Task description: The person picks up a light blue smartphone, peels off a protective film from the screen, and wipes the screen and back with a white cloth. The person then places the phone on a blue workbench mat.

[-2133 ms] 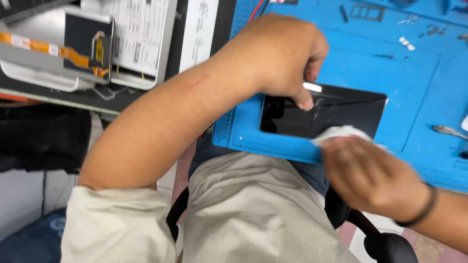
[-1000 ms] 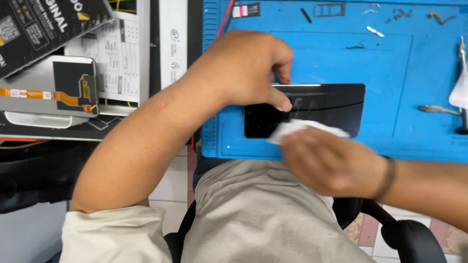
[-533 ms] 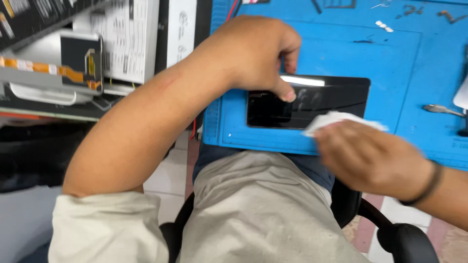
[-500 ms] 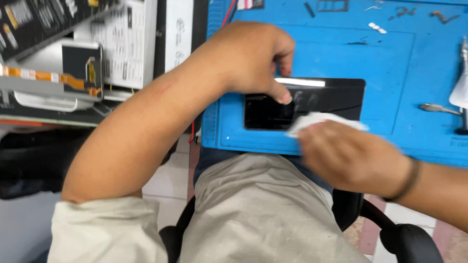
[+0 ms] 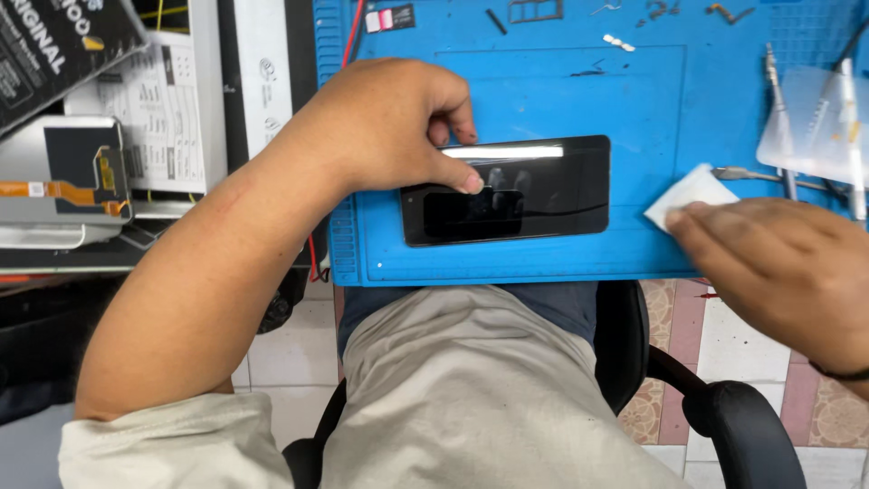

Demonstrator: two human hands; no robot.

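Left hand (image 5: pixel 394 122) pins the black phone (image 5: pixel 507 190) by thumb and fingertips only, right hand (image 5: pixel 783 263) pinching white wipe (image 5: pixel 690 192) just right of it: phone could skid off blue mat (image 5: pixel 543 81)

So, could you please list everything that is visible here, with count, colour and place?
phone: one, black, glossy screen up, lying on the near part of the mat
work mat: one, blue, covering the bench
white wipe: one, white, at the right of the phone
small screws and parts: several, pale and dark, along the far edge of the mat
metal tools: a few, silver, far right, beside a clear plastic sheet
display module: one, grey with an orange flex cable, far left
printed boxes: a few, white and black, upper left
chair: one, black, under the person
left hand: on the phone's left end, thumb pressing the glass
right hand: fingertips on the white wipe
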